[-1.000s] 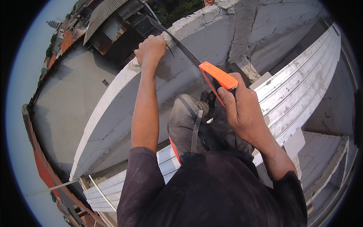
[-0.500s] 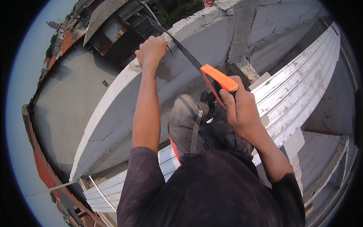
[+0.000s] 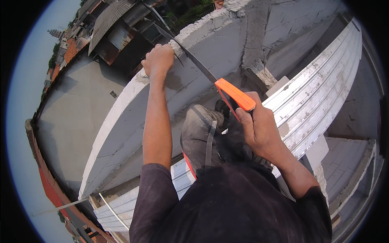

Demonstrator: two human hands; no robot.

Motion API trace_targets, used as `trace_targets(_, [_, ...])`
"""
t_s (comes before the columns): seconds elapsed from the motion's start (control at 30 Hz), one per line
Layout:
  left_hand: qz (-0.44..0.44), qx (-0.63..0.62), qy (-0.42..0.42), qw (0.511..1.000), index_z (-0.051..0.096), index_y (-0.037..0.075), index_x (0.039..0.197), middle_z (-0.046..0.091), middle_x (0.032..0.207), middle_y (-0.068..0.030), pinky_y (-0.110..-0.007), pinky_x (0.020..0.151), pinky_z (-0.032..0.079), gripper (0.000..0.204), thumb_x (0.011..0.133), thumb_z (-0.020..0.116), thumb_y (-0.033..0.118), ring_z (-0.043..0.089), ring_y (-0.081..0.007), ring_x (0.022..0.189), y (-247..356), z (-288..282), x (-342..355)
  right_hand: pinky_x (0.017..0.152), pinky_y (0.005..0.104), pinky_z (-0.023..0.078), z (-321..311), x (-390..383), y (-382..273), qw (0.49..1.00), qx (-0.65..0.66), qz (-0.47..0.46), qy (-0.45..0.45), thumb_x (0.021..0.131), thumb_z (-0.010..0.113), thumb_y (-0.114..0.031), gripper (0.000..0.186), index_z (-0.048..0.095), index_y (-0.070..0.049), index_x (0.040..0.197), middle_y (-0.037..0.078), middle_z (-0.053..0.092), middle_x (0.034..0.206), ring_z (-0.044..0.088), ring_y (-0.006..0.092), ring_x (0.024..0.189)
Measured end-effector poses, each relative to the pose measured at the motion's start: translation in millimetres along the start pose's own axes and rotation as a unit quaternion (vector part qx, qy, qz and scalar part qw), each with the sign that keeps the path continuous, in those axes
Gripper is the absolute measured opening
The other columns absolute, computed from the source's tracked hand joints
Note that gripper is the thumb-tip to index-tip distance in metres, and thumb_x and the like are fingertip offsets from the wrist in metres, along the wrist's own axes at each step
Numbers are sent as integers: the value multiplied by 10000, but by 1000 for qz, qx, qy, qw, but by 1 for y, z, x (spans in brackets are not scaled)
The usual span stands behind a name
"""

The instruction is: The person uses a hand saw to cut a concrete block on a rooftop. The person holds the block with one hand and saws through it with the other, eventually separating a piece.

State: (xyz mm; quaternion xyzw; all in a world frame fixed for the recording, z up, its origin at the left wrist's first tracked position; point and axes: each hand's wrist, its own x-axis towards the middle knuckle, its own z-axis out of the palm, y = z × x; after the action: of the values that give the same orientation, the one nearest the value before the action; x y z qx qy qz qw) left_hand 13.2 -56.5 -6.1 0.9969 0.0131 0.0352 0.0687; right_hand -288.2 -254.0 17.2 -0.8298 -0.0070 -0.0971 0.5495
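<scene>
My right hand (image 3: 259,129) grips the orange handle of a hand saw (image 3: 234,95). Its dark blade (image 3: 182,46) runs up and left across the top of a grey concrete parapet wall (image 3: 133,109). My left hand (image 3: 159,60) is closed on the wall's top edge, just left of the blade. My bent knee in grey trousers (image 3: 200,133) sits below the saw, between my two arms.
A white corrugated metal sheet (image 3: 320,93) slopes along the right side behind my right hand. A rough concrete column (image 3: 259,40) rises past the saw. Beyond the wall lie a lower flat roof (image 3: 73,109) and rusty tin roofs (image 3: 117,24).
The saw and my right hand have slid slightly down and right, pulling the blade back across the wall top. My left hand has stayed on the edge.
</scene>
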Motion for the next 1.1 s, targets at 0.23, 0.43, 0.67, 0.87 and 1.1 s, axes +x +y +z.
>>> trace_targets(0.23, [13, -33, 18, 999, 718, 37, 1345, 730, 1361, -226, -596, 1131, 427, 583, 1034, 371, 387, 655, -422, 1317, -13, 0, -4, 774, 526, 552, 4, 22, -5, 999, -19, 35, -17, 1097, 594, -201, 267, 547, 39, 1202, 290, 693, 882, 699, 529, 868])
trace_targets(0.43, [16, -14, 23, 999, 706, 73, 1338, 703, 1394, -232, -586, 1122, 434, 566, 1021, 362, 392, 650, -434, 1311, -5, 6, -4, 830, 460, 565, -19, -45, 1, 998, -23, 45, -40, 1092, 554, -137, 340, 539, 45, 1379, 262, 670, 1103, 730, 457, 971])
trace_targets(0.67, [15, -20, 12, 1000, 714, 31, 1348, 719, 1395, -209, -582, 1128, 432, 563, 1032, 382, 357, 636, -412, 1341, -3, -6, -3, 685, 555, 491, 14, 51, -4, 1000, -26, -4, 7, 1114, 574, -269, 328, 527, 40, 1211, 291, 666, 755, 660, 548, 775])
trace_targets(0.87, [16, -11, 16, 1000, 699, 66, 1349, 697, 1410, -230, -591, 1126, 431, 568, 1031, 358, 391, 640, -433, 1333, -3, 5, -3, 877, 445, 560, -17, -70, 17, 999, -30, 22, -17, 1080, 569, -124, 347, 565, 51, 1380, 273, 679, 1152, 719, 447, 1027])
trace_targets(1.1, [22, -28, 9, 999, 722, 29, 1335, 724, 1375, -216, -602, 1119, 429, 553, 1038, 388, 354, 650, -414, 1313, -2, -6, -6, 677, 513, 488, 19, 66, -1, 999, -40, -14, 2, 1112, 574, -218, 267, 536, 26, 1213, 249, 641, 715, 683, 476, 734])
